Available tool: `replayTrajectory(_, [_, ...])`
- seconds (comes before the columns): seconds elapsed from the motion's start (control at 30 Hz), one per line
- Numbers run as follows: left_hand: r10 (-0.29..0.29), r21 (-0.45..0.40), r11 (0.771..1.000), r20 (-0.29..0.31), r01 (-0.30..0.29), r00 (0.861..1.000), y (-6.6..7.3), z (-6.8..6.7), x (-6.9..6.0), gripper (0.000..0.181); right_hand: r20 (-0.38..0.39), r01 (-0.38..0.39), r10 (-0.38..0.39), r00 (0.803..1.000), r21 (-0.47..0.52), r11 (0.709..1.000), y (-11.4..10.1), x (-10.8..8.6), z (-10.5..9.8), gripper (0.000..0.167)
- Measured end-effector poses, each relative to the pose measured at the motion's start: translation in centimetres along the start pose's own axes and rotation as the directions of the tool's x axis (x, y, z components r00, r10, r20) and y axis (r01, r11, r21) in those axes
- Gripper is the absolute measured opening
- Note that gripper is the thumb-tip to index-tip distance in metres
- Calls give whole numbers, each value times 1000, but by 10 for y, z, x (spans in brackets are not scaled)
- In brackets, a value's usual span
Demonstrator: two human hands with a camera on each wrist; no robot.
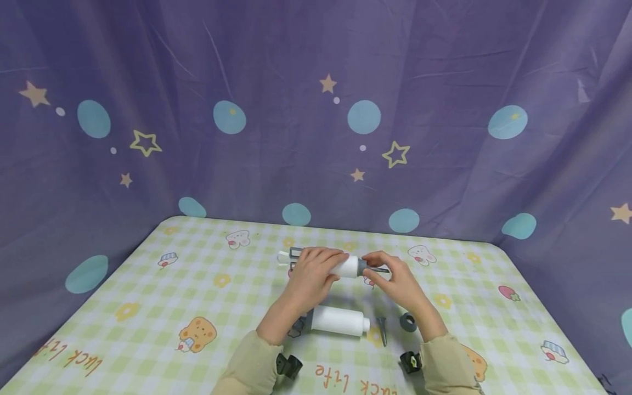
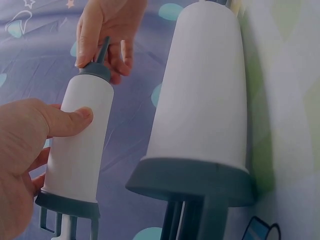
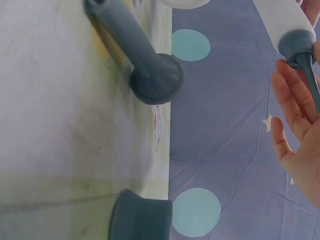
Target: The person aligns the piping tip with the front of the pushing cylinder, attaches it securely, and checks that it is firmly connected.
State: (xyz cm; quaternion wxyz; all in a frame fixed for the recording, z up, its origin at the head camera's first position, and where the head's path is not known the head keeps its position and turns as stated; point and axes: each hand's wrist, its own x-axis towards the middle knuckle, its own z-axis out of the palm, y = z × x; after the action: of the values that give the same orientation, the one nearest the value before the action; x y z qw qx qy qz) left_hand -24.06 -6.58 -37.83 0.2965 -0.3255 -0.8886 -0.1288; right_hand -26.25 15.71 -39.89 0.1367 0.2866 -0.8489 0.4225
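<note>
Tube in white and grey [image 1: 347, 267] is up off the bench [image 1: 247, 312], just past the other white tube [image 1: 338, 321] lying there. Left grip [image 1: 314, 273] is wrapped round its barrel [image 2: 75, 155], right grip [image 1: 396, 278] is pinching the grey cap [image 1: 362, 267] with the skinny nozzle [image 1: 380, 269]. Also a loose grey spout [image 1: 382, 331] just right of the other white tube, plus a grey ring [image 1: 407, 322] further right.

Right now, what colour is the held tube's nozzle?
The nozzle is dark bluish grey, clearest in the left wrist view.
</note>
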Motion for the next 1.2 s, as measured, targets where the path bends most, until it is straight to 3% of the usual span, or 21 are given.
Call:
replayTrajectory(0.23, [10, 9, 1000, -1, -10, 1000, 1, 0, 1, 48, 16, -39, 39, 999, -13, 999, -33, 0, -8, 22])
replayTrajectory(0.37, [3, 6, 1000, 6, -3, 1000, 0, -1, 0, 47, 22, -40, 40, 999, 1, 999, -16, 0, -3, 25])
replayTrajectory(0.47, [-2, 0, 1000, 12, 2, 1000, -1, 0, -1, 47, -1, -4, 4, 1000, 29, 1000, -9, -1, 0, 32])
replayTrajectory(0.63, [-3, -3, 1000, 14, 3, 1000, 0, 1, -2, 48, -31, 65, -64, 997, 41, 997, -35, -1, -6, 40])
replayTrajectory(0.7, [-4, -4, 1000, 14, 4, 1000, 0, 1, -2, 48, -30, 75, -75, 997, 25, 997, -36, 0, -6, 40])
replayTrajectory(0.93, [0, 10, 1000, 11, 0, 1000, -1, 1, -1, 48, -39, 54, -53, 998, 26, 998, -6, 0, 2, 39])
replayTrajectory(1.2, [3, 22, 1000, 16, -3, 1000, -1, 1, -1, 48, -37, 94, -93, 995, 21, 995, 0, 0, 2, 34])
